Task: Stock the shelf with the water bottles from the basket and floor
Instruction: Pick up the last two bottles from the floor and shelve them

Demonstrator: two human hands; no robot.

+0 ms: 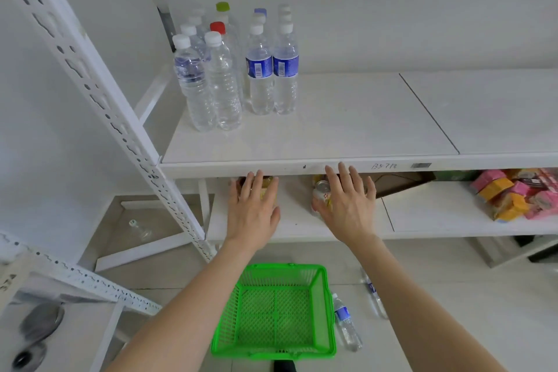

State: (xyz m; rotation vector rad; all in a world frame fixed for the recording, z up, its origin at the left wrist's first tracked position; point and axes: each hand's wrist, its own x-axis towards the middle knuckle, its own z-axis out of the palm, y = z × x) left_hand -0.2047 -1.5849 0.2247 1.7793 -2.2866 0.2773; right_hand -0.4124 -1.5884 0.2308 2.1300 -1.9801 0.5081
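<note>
Several clear water bottles stand in rows at the left end of the white shelf; most have white caps, and single caps are red, green or blue. On the floor below sits the green basket, with nothing inside it. Two water bottles lie on the floor to its right: one beside the basket, another partly behind my right forearm. My left hand and my right hand hover just below the shelf's front edge, fingers straight, holding nothing.
The lower shelf carries cans behind my hands, a brown carton and pink and orange boxes at the right. A perforated white upright stands at the left. A second rack with round metal objects fills the bottom left corner.
</note>
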